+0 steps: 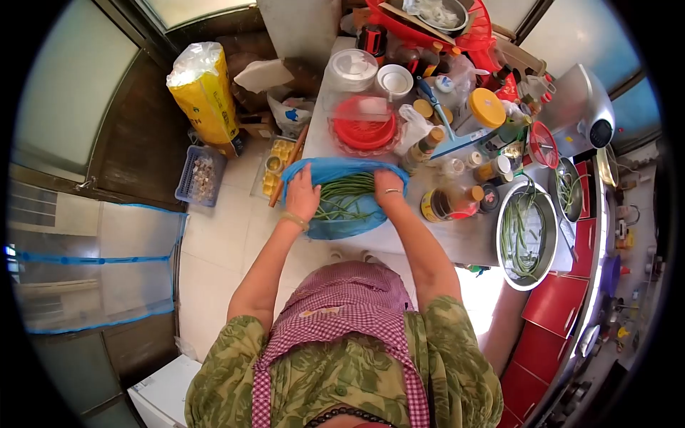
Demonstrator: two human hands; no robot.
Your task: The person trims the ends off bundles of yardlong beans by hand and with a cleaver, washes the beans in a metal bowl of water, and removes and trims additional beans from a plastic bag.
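A purple-blue slatted basket (185, 184) stands on the floor at nine o'clock from the blue plastic bag (349, 228). The left hand (305, 194) lies over the bag's nine o'clock side, fingers slightly spread; long green beans (348, 190) fill the open bag. The right hand (389, 187) touches about two o'clock, its fingers hidden. Whether either grips, I cannot tell. Farther out at three o'clock, a metal basin (524, 285) holds more beans.

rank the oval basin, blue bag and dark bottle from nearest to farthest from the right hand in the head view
1. Blue bag: touching the right hand
2. Dark bottle: right of the hand
3. Oval basin: farther right
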